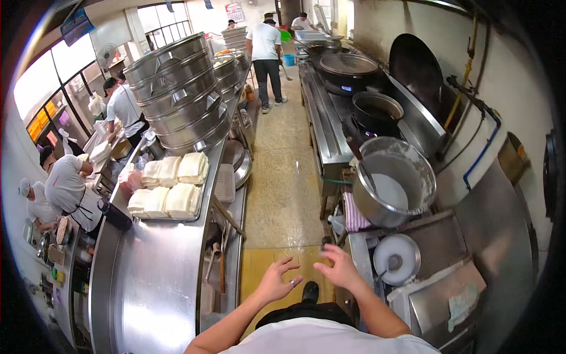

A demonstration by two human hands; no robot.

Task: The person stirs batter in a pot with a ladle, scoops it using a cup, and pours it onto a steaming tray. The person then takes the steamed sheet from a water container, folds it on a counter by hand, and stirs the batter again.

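Both hands are raised in front of my body above the yellow floor, apart from each other. My left hand (279, 279) has a ring and spread, curved fingers with nothing in them. Facing it, my right hand (339, 266) has its fingers apart and holds nothing. To the right stands a large metal pot (421, 171) with white liquid and a long-handled tool leaning in it. Below that pot is a smaller bowl (407, 248) of white liquid with a ladle. On the steel table (156, 271) at the left, stacks of white folded sheets (183, 199) lie on a tray.
Stacked steamers (177, 88) and a dark bottle (114, 215) stand on the left table. Woks (377, 109) sit on the right-hand stove. A person (265, 53) stands in the aisle (277, 177); other people work at the left and far back.
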